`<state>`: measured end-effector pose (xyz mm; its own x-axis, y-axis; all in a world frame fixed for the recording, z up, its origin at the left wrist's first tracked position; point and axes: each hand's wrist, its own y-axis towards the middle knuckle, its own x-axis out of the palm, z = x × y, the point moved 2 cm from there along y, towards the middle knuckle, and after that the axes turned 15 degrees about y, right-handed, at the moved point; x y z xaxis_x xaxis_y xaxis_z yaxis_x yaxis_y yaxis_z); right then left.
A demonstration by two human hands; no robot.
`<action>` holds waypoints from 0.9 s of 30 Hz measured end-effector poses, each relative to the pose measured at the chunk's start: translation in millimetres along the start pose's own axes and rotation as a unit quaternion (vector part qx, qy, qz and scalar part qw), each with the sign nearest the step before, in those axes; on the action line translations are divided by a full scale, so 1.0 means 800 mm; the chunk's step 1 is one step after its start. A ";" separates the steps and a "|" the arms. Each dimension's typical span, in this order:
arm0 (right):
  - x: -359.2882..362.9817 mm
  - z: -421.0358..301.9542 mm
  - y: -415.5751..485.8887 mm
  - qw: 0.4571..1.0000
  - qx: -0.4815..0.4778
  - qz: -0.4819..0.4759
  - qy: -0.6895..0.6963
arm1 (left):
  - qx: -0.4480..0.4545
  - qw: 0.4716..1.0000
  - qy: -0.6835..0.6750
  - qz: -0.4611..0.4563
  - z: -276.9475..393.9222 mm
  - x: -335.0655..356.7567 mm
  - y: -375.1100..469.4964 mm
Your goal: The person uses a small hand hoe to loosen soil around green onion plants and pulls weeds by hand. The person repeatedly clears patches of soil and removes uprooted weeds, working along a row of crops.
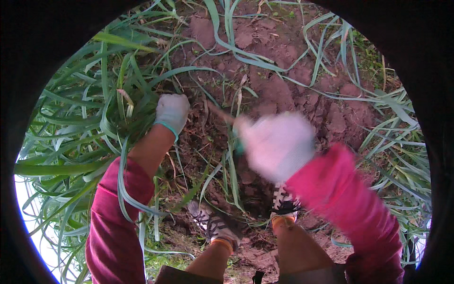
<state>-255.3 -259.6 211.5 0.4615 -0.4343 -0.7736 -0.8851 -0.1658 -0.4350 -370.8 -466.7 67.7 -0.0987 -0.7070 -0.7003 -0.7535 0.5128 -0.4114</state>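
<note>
My left hand [172, 113], in a pale knit glove with a turquoise cuff, is closed like a fist at the edge of a dense clump of long strap-like leaves [131, 96]. It appears to grip their lower part; the fingers are turned from view. Over the bare soil, my gloved right hand [280, 143] is blurred by motion. A thin brownish tool [223, 114] extends from it toward the upper left, too smeared to identify. Something green [238, 143] shows beside that hand's fingers, its nature unclear. A gap of soil separates the two hands.
Reddish-brown clumpy soil [273, 92] lies ahead, crossed by loose long leaves [248, 56]. More leafy plants [400, 149] line the right side. My left shoe [214, 225] and right shoe [283, 202] stand on the ground below the hands. A leaf [122, 181] drapes over my left sleeve.
</note>
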 end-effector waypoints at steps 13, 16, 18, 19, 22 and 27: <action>0.059 0.143 0.037 0.991 -0.126 -0.005 0.035 | -0.014 0.996 -0.087 -0.003 -0.020 -0.043 -0.033; 0.052 0.142 0.046 0.970 -0.165 0.124 0.129 | 0.086 0.994 -0.063 -0.013 -0.028 -0.080 -0.093; 0.063 0.142 0.051 0.979 -0.146 0.111 0.092 | 0.126 0.988 -0.073 -0.043 -0.040 -0.089 -0.114; 0.072 0.143 0.053 0.985 -0.114 0.098 0.086 | 0.164 0.969 -0.111 -0.147 -0.048 -0.084 -0.120; 0.090 0.124 0.038 0.982 -0.059 0.117 0.132 | 0.074 0.993 -0.083 0.040 -0.076 -0.073 -0.115; 0.051 0.041 -0.015 0.972 -0.032 0.136 0.189 | 0.200 0.972 0.038 -0.113 -0.053 -0.033 -0.115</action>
<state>-224.1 -246.6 170.2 0.1645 -0.7621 -0.6262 -0.9788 -0.0478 -0.1990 -326.6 -515.6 148.8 -0.0189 -0.8500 -0.5264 -0.4492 0.4776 -0.7551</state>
